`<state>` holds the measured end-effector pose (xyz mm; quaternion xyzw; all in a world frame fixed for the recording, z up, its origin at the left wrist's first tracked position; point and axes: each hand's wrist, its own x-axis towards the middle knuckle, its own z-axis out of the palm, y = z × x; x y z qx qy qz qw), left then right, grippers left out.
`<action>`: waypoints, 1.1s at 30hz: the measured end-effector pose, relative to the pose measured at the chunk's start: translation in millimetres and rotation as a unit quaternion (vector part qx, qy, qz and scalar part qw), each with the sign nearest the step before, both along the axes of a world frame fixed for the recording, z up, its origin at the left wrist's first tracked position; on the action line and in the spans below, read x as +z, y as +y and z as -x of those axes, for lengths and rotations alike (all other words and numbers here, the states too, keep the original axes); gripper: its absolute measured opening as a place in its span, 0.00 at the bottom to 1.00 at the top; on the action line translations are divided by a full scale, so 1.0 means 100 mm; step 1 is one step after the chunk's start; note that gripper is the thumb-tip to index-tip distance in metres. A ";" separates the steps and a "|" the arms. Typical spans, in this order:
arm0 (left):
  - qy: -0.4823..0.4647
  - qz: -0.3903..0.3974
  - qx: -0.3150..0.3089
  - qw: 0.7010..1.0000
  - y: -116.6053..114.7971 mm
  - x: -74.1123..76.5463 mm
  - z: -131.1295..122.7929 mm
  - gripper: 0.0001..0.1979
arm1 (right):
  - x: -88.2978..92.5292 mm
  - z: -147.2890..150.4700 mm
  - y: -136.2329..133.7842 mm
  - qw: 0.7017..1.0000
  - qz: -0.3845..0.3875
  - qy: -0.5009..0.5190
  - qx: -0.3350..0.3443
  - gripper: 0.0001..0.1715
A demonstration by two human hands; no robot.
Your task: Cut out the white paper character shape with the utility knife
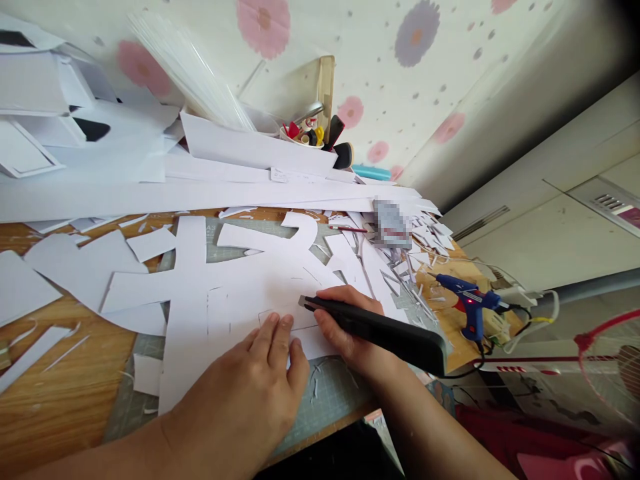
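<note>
Across the head view, on the brown wood-grained counter (70,393): strewn with white board cut-offs, with a grey-green gridded cutting mat (325,393) laid along the front edge.
White board sheet with pencilled lines (250,280): lying on the mat beneath both hands, reaching out in an arm to the left and another towards the back.
Left hand (265,360): pressed palm-down on the sheet, with the grip spread flat, fingers close together, thumb a little apart.
Right hand (360,350): just beside the left, with the grip wrapped around the knife, pinching it near the blade.
Long black-handled cutter knife (390,333): slanting over the sheet, pointing left, tipped by a short grey metal blade just beside the left fingertips; cannot tell whether touching the board.
Left scraps: large curved white board piece (75,273), lying partly under the sheet's side arm.
Right end: blue hot-glue gun with a lit red lamp (473,310), resting near a heap of narrow white offcuts (435,230).
Behind the mat: dark red pencil (349,229), beside a blurred grey object (393,223); farther back, long white board strips (200,197), before a cup of tools (303,139).
</note>
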<state>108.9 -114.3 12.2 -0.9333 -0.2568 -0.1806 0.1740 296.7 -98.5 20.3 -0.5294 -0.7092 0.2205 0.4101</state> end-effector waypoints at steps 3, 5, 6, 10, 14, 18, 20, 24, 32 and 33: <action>0.005 0.006 0.007 1.000 0.00 0.01 0.00 0.18 | 0.01 0.01 -0.01 0.999 -0.024 -0.021 0.007 0.05; 0.003 0.007 0.011 1.000 0.01 0.02 0.00 0.18 | 0.00 0.02 -0.02 0.998 -0.043 -0.035 0.007 0.05; 0.002 0.009 0.015 1.000 0.01 0.03 0.00 0.18 | -0.01 0.02 -0.02 0.998 -0.053 -0.043 0.006 0.05; 0.000 0.013 0.023 1.000 0.00 0.05 0.00 0.18 | -0.05 0.02 -0.04 0.994 -0.094 -0.058 -0.001 0.06; 0.002 0.007 0.025 1.000 0.00 0.06 -0.01 0.18 | -0.06 0.00 -0.05 0.993 -0.102 -0.065 0.006 0.06; 0.001 0.009 0.037 0.999 -0.01 0.06 -0.02 0.19 | -0.06 0.00 -0.08 0.992 -0.107 -0.068 0.002 0.06; 0.004 0.010 0.039 0.999 -0.01 0.06 -0.02 0.20 | -0.08 0.00 -0.09 0.991 -0.114 -0.068 0.001 0.06; 0.007 0.013 0.043 0.999 -0.02 0.06 -0.01 0.21 | -0.09 -0.02 -0.12 0.990 -0.123 -0.065 0.001 0.07; 0.009 0.013 0.048 0.999 -0.02 0.05 -0.03 0.21 | -0.07 -0.03 -0.14 0.991 -0.121 -0.065 -0.005 0.06; 0.009 0.014 0.047 0.999 -0.02 0.05 -0.03 0.21 | -0.08 -0.03 -0.14 0.991 -0.121 -0.063 -0.007 0.06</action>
